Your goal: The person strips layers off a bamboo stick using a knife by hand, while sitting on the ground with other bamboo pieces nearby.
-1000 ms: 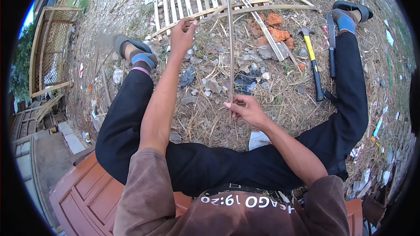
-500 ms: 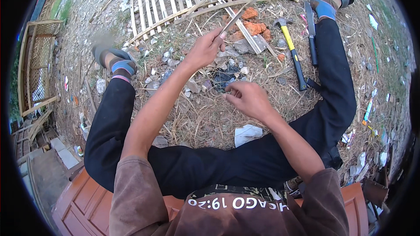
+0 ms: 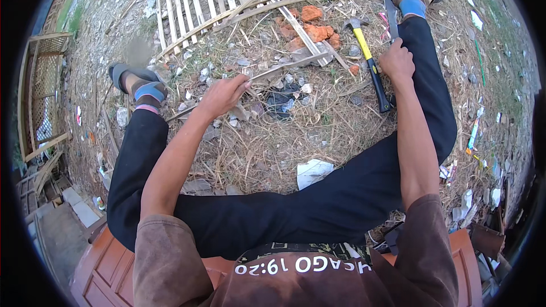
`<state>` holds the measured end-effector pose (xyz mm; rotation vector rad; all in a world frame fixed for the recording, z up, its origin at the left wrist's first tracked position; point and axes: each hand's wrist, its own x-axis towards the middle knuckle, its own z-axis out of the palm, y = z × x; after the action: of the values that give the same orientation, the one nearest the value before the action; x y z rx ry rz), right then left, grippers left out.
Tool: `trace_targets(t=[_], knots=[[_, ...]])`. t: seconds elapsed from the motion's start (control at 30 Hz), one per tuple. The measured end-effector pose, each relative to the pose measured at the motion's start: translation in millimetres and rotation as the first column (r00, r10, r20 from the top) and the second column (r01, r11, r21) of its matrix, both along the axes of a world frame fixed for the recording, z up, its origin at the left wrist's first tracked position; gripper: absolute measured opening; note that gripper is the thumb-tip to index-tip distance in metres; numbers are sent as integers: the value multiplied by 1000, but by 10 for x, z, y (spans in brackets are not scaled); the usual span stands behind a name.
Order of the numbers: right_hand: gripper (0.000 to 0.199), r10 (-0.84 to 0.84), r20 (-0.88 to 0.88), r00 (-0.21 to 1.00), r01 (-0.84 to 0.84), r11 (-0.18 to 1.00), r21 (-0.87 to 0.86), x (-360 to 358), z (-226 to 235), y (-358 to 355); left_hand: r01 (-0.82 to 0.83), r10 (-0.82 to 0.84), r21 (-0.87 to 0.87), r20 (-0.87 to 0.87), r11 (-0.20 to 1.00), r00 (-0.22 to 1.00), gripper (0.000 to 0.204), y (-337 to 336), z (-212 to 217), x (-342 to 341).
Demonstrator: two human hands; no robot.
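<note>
— What's in your left hand?

— My left hand [image 3: 220, 95] is clenched around a thin bamboo strip [image 3: 284, 67]. The strip lies nearly flat above the ground, running from beside my left shin out past my fingers toward the broken bricks [image 3: 311, 23].

— And your right?

— My right hand [image 3: 396, 61] is on my right shin, wrapped around the grip of a long flat blade [image 3: 391, 16] that points toward my right foot. The fingers are curled around it; how firmly I grip, I cannot tell.

— Where's the hammer?

— The yellow-handled hammer [image 3: 368, 59] lies on the dry grass just beside my right leg, its head toward the bricks, its black grip toward me. Neither hand touches it.

— What else is about?

— A lattice of bamboo slats [image 3: 190, 0] lies beyond the bricks, and a crumpled white scrap [image 3: 314, 171] sits between my legs.
</note>
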<state>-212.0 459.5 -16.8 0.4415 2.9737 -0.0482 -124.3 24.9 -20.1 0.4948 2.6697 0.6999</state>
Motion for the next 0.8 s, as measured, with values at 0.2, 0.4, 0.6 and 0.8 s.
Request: trace_targets(t=[0.2,0.4,0.6,0.8], knots=[[54,-12,108,994,15,1000,-26,-203,-79,35,-65,64,-9,-90,998,994,26,-258,-91,184],[48,-310,-88,947,229,838,-495,-151,92,207,-80,78,-29,-46,996,996,26,-297,-71,185],[44,146,-184,972,-231,733,-640,441,460,-1038,-113,113,-49,-2,992,994,25,-390,-69,232],[37,243,-182,953,-304,740,-600,285,38,-1111,-84,84,-37,1,996,996,25,-284,-39,128]])
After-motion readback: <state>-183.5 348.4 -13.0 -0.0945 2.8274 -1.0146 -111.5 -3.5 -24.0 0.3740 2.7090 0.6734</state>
